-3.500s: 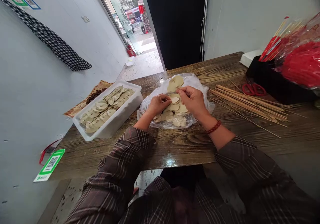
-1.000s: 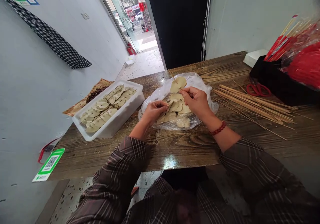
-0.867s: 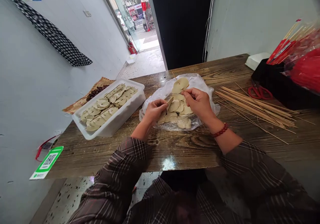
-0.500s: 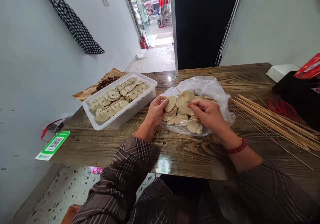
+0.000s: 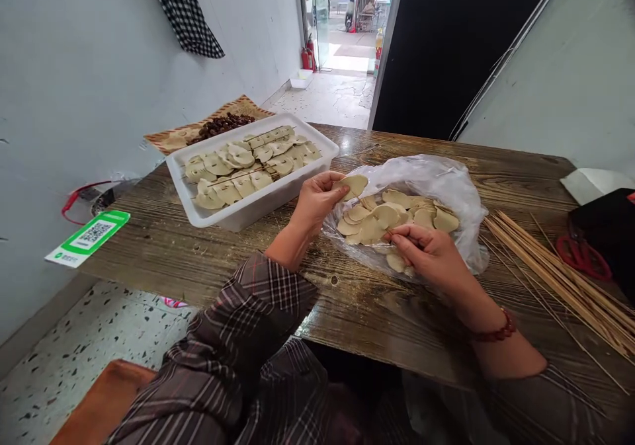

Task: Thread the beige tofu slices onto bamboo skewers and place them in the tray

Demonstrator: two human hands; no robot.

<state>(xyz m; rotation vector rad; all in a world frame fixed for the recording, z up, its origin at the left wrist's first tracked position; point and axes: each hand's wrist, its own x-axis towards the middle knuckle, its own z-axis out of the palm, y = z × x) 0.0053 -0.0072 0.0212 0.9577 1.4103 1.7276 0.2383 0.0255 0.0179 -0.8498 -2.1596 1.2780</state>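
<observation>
My left hand (image 5: 320,200) pinches a thin pale round slice (image 5: 354,186) over the left edge of a clear plastic bag (image 5: 436,170). Many more pale slices (image 5: 424,217) lie in the open bag. My right hand (image 5: 430,250) is closed on the end of a thin stick (image 5: 389,234), at the bag's front. A slice (image 5: 387,216) sits by the stick's upper part, though the pile behind makes its limits hard to see. To the left, a white tub (image 5: 238,217) holds rows of slices threaded on sticks.
A bundle of wooden sticks (image 5: 560,273) lies on the dark wooden table (image 5: 208,270) at the right, near red scissors (image 5: 583,256). Brown pieces (image 5: 225,125) rest on a mat behind the tub. A green card (image 5: 89,239) is at the left edge.
The view has turned so the tub and bag sit differently. My left hand and its slice are now farther from my right hand, and more slices show in the bag.
</observation>
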